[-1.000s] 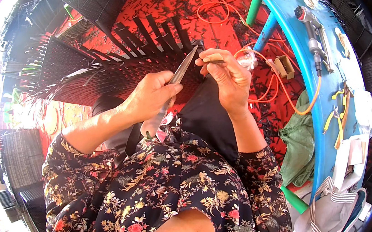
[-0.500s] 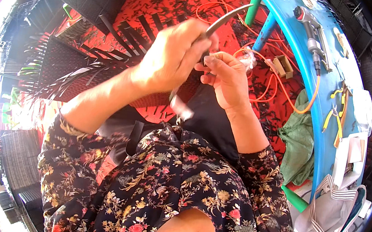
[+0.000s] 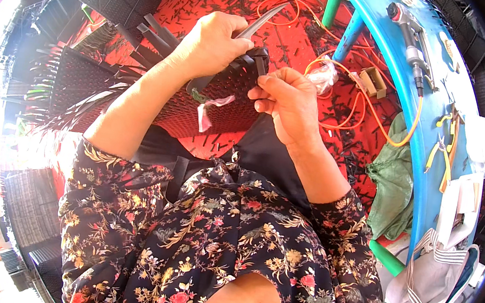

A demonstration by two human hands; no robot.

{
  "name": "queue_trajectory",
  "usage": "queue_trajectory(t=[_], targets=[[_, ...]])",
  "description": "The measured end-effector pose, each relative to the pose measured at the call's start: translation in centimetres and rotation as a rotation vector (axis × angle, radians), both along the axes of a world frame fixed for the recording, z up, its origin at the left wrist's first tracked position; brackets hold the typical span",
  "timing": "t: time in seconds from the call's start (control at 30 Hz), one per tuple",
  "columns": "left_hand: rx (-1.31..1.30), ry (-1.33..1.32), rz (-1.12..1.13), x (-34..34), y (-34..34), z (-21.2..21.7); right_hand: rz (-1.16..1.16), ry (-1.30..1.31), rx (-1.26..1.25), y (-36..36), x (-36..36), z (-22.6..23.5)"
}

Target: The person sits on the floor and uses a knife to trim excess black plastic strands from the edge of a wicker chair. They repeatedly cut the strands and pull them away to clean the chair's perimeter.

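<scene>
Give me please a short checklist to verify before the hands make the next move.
1. Blade gripped in the left hand: ok.
2. Blade tip directed away from the right hand: ok, it points forward, toward the top of the picture.
3. Strip at the right fingertips: ok, it appears pinched; how firmly, cannot tell.
4. Blade's lower end in sight: not ok, mostly hidden behind the left hand and wrist.
5. Floor tidy: not ok, black scraps are scattered over it.
6. Power tool out of the hands: ok, it lies on the blue table.
</scene>
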State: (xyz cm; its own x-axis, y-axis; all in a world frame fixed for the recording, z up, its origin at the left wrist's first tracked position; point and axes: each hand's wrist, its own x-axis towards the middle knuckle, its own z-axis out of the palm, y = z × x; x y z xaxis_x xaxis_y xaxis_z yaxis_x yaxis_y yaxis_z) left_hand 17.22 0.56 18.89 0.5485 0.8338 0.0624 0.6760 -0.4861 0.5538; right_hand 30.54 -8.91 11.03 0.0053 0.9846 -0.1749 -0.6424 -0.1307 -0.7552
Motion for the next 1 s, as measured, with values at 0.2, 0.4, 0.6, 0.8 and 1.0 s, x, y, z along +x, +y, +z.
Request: queue_trajectory(t=[0.2, 0.4, 0.6, 0.8, 1.0], targets=[[-0.151, -0.089, 0.013, -0.5, 0.4, -0.6, -0.036, 0.099, -0.056, 0.1, -0.5, 0.2], [-0.200, -0.139, -0.030, -0.6, 0.6, -0.8, -0.059, 0.118, -0.066, 0.0, -0.6, 0.4], [-0.193, -0.153, -0.031, -0.5, 0.6, -1.1, -0.109, -0.023, -0.023, -0.1, -1.3, 0.3], [-0.218, -0.078, -0.028, -0.6, 1.2, -1.1, -0.490, -0.660, 0.511, -0.7, -3.2, -0.9], [-0.213, -0.049, -0.041, -0.9, 1.9, -1.2, -0.549, -0.878, 0.717, 1.3, -0.4, -0.7]])
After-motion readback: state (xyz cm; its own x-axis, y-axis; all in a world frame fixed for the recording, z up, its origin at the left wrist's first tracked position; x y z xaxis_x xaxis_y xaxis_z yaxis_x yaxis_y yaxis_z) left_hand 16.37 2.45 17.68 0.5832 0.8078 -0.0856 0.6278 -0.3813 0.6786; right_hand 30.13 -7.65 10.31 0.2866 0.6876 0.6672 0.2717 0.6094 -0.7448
